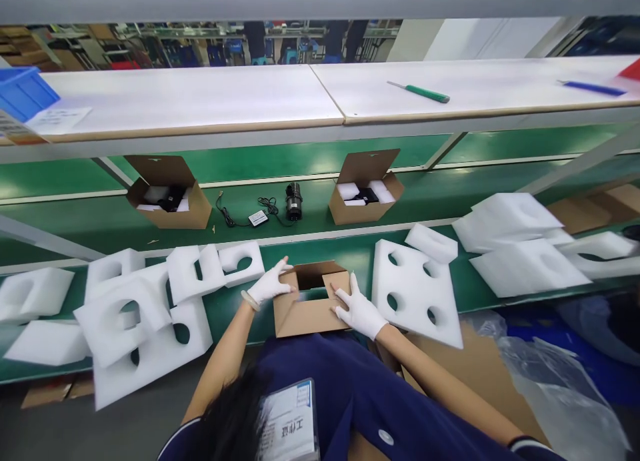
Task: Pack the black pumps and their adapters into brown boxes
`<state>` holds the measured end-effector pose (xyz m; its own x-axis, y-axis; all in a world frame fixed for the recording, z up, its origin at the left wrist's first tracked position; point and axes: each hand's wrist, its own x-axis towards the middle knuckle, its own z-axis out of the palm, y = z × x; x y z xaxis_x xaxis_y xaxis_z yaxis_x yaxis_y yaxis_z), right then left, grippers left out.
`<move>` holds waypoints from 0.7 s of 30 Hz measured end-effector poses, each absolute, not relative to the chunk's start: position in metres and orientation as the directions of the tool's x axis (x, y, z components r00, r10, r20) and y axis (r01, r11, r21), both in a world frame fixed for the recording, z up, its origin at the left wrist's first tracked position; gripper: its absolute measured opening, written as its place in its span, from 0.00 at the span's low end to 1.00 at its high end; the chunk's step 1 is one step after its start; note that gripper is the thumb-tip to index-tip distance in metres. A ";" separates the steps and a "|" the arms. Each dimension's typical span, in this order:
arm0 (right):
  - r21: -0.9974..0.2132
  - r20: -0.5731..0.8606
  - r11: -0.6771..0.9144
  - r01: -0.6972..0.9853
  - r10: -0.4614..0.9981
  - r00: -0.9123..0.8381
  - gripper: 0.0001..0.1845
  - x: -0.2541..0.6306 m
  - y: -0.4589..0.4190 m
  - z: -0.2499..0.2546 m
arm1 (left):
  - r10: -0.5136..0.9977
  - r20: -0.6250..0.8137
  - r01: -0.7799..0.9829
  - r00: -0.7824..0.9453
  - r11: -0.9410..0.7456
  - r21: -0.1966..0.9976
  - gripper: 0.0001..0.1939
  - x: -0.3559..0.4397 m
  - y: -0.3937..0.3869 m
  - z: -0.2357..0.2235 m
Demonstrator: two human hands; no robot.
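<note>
Both my white-gloved hands are at a small open cardboard box (310, 311) on the green conveyor belt (320, 247). My left hand (269, 282) grips the box's left edge and upper corner. My right hand (359, 307) holds the right side, with its fingers at an inner flap. The box's interior looks dark, and I cannot see anything inside it. White foam packing inserts with round cut-outs lie on both sides, the nearest being a holed sheet (415, 294) just right of my right hand and a notched block (193, 273) left of my left hand.
Farther along the belt stand two open cartons (167, 194) (365, 187) holding foam and black items, with a black cylindrical device (294, 201) and a cable with a white adapter (258, 217) between them. A white shelf above holds a green-handled tool (425, 93) and a blue bin (25, 94).
</note>
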<state>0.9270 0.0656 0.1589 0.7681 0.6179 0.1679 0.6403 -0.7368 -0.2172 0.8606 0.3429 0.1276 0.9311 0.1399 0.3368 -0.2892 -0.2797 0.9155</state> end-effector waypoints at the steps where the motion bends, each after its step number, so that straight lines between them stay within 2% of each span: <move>1: -0.224 0.146 -0.729 0.647 0.631 0.762 0.31 0.927 0.063 0.161 | 0.155 0.329 -0.249 0.932 -0.386 0.888 0.48 0.864 0.341 0.130; 3: -0.270 0.109 -0.704 0.657 0.656 0.747 0.29 0.934 0.058 0.170 | 0.116 0.381 -0.258 0.917 -0.556 0.791 0.41 0.865 0.338 0.131; 5: -0.328 0.105 -0.684 0.652 0.659 0.744 0.23 0.947 0.056 0.184 | -0.059 0.436 -0.359 0.898 -0.671 0.649 0.30 0.860 0.339 0.130; 7: -0.349 0.134 -0.700 0.623 0.620 0.773 0.22 0.963 0.059 0.200 | -0.250 0.406 -0.436 0.879 -0.766 0.472 0.23 0.853 0.340 0.130; 8: -0.325 0.146 -0.715 0.619 0.609 0.780 0.23 0.969 0.065 0.208 | -0.313 0.368 -0.450 0.875 -0.806 0.385 0.21 0.851 0.340 0.131; 10: -0.202 0.111 -0.715 0.669 0.662 0.741 0.31 0.975 0.082 0.219 | -0.361 0.305 -0.441 0.881 -0.860 0.257 0.20 0.849 0.337 0.136; 12: -0.020 -0.023 -0.670 0.742 0.742 0.670 0.41 0.972 0.106 0.222 | -0.303 0.269 -0.361 0.914 -0.911 0.202 0.22 0.852 0.328 0.142; 14: 0.144 -0.122 -0.661 0.737 0.727 0.676 0.44 0.962 0.128 0.218 | -0.158 0.231 -0.203 0.960 -0.962 0.185 0.32 0.860 0.316 0.147; 16: 0.248 -0.095 -0.705 0.664 0.665 0.741 0.39 0.953 0.140 0.211 | -0.001 0.205 -0.040 0.979 -0.982 0.187 0.44 0.867 0.305 0.147; 17: 0.260 -0.054 -0.722 0.641 0.652 0.756 0.37 0.951 0.141 0.206 | 0.049 0.212 0.004 0.976 -0.978 0.208 0.46 0.870 0.302 0.145; 19: 0.190 0.030 -0.716 0.671 0.688 0.725 0.34 0.954 0.132 0.197 | 0.095 0.287 -0.006 0.953 -0.943 0.332 0.43 0.871 0.302 0.136; 21: -0.009 0.147 -0.681 0.732 0.724 0.674 0.32 0.965 0.111 0.188 | 0.244 0.401 -0.050 0.883 -0.800 0.598 0.32 0.866 0.308 0.123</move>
